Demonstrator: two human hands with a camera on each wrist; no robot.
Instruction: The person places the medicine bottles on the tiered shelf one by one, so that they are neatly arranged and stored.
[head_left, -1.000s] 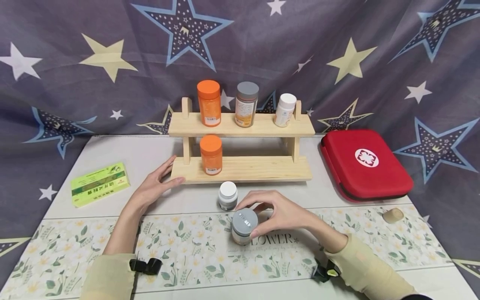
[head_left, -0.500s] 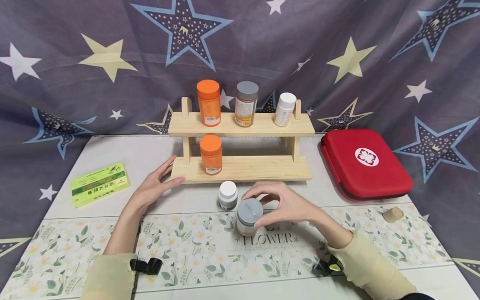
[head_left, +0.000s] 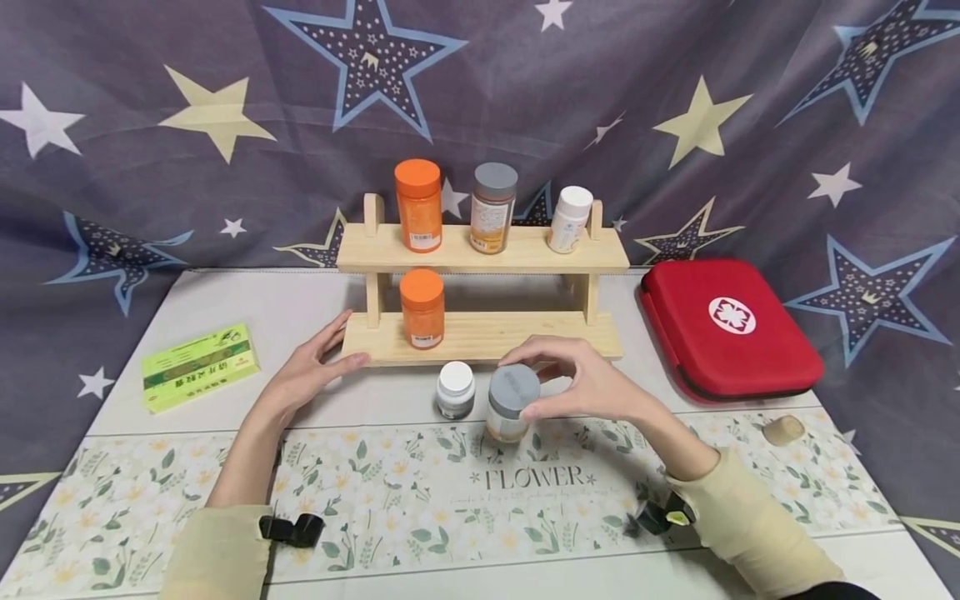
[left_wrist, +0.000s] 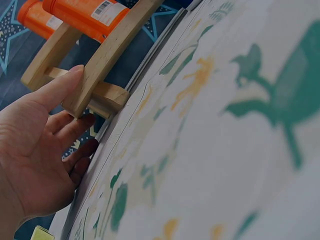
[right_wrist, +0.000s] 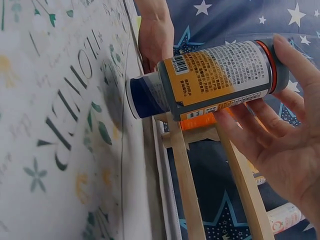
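My right hand (head_left: 581, 379) holds a pill bottle (head_left: 507, 417) by its grey lid, thumb and fingers on opposite sides. In the right wrist view, the bottle (right_wrist: 220, 77) shows an orange and white printed label, its base raised off the table. Just left of it stands a small white-capped bottle (head_left: 456, 390). My left hand (head_left: 309, 375) rests at the left end of the two-tier wooden shelf (head_left: 525, 340). The thumb lies against the lower board and the fingers lie along its end, relaxed, as the left wrist view shows (left_wrist: 42, 150).
An orange bottle (head_left: 422, 310) stands on the lower tier. The upper tier bears another orange bottle (head_left: 418, 208), a grey-capped bottle (head_left: 492, 210) and a white bottle (head_left: 570, 221). A green box (head_left: 199, 368) lies left; a red case (head_left: 731, 329) and a cork-coloured stub (head_left: 783, 430) are right.
My right hand has moved the grey-lidded pill bottle away from me and slightly right, toward the shelf, bringing it beside the white-capped bottle. My left hand has stayed put.
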